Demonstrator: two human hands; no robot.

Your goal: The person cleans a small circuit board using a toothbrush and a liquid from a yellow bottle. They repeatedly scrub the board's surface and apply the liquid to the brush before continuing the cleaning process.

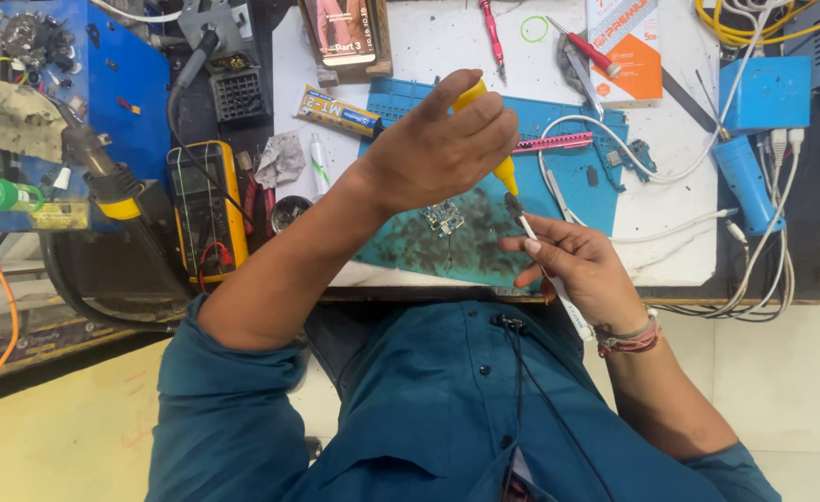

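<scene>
The person sits at a cluttered repair bench, both hands raised over a blue work mat (605, 200) whose near part is dark with grime. A small circuit board (444, 218) lies flat on that dark patch, between and just below the two hands, touched by neither.

The left hand (438, 149) is closed around a yellow-handled tool (506, 174), its handle end showing above the knuckles and its lower part pointing down toward the right hand. The right hand (582, 265) grips a thin white-handled brush (527, 226) in a pencil hold, bristle end up, close to the yellow tool's tip. The two tips appear to meet or nearly meet above the mat; whether they touch cannot be told.

Judged from this, the step in hand is loading or cleaning one tip against the other before work on the board. To do it well:

1. Keep both tips over the mat, so that anything shed falls there.
2. Brace the right wrist near the bench edge for steadiness.
3. Keep both tools clear of the white cables (652, 172) on the right.

A yellow multimeter (207, 209) sits left of the mat, a glue tube (338, 112) and red-handled screwdrivers (582, 44) behind it.
</scene>
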